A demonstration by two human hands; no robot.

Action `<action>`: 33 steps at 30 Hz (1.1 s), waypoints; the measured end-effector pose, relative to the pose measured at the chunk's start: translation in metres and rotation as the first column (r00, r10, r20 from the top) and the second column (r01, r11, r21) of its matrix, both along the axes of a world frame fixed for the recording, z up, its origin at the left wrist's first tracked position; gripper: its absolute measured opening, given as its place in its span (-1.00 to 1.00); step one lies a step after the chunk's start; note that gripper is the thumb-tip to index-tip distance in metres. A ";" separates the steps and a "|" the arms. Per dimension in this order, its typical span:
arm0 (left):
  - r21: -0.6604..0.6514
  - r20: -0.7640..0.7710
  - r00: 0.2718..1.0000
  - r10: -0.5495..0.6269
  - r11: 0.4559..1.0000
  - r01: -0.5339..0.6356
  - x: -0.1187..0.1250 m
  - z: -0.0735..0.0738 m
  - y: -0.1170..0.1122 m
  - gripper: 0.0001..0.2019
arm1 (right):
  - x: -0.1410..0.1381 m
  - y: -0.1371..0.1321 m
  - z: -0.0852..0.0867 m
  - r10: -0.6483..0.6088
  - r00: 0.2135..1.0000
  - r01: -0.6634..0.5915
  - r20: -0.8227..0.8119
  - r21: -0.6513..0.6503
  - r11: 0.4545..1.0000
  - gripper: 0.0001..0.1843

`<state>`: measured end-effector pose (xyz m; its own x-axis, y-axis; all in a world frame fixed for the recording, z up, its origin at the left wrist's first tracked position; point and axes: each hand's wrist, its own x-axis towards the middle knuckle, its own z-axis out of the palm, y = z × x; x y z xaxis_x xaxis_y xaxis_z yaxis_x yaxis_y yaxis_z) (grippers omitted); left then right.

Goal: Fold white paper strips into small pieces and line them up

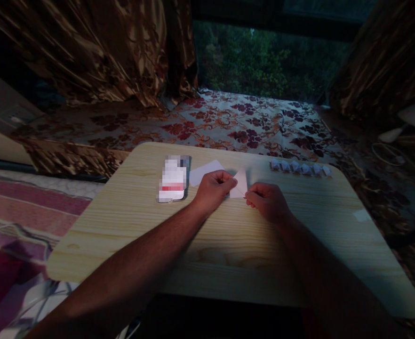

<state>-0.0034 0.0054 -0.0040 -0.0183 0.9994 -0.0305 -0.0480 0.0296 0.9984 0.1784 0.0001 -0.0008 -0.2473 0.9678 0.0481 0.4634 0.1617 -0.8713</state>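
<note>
Grip: left hand (212, 187) and right hand (268, 201) both pinch the paper (241, 184), fingertips closed!
Paper: white, pointed on top, right between them over the table (225, 254).
Table: pale grained wood, rounded corners.
Room: dim, shiny curtains (130, 47), leafy window (260, 61).

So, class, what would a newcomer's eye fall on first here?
Probably the left hand and right hand pinching a pale paper near the middle of the wooden table. Next, the row of small faceted pieces at the table's far right, then the flowered cloth beyond it, below the window.
</note>
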 end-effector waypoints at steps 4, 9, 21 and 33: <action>0.002 0.011 1.000 0.002 1.000 -0.002 0.001 0.001 -0.001 -0.80 | 0.000 -0.001 0.002 -0.018 1.000 0.018 -0.007 0.026 1.000 -0.79; 0.010 0.022 0.999 0.025 1.000 -0.025 0.001 0.000 0.000 -0.79 | -0.001 -0.002 0.005 0.010 0.994 -0.019 -0.110 -0.080 0.997 -0.80; 0.020 0.006 1.000 0.008 1.000 -0.008 0.001 0.001 -0.002 -0.80 | -0.002 -0.002 0.005 0.005 0.996 -0.012 -0.092 -0.075 0.997 -0.80; 0.001 -0.025 0.999 -0.045 0.999 0.045 0.005 0.003 -0.005 -0.80 | -0.001 -0.002 0.003 -0.021 0.998 0.019 -0.066 -0.024 1.000 -0.78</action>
<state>0.0013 0.0008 -0.0008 0.0260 0.9993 -0.0287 -0.0212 0.0292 0.9993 0.1774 -0.0022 0.0026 -0.2250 0.9735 0.0408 0.4075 0.1320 -0.9036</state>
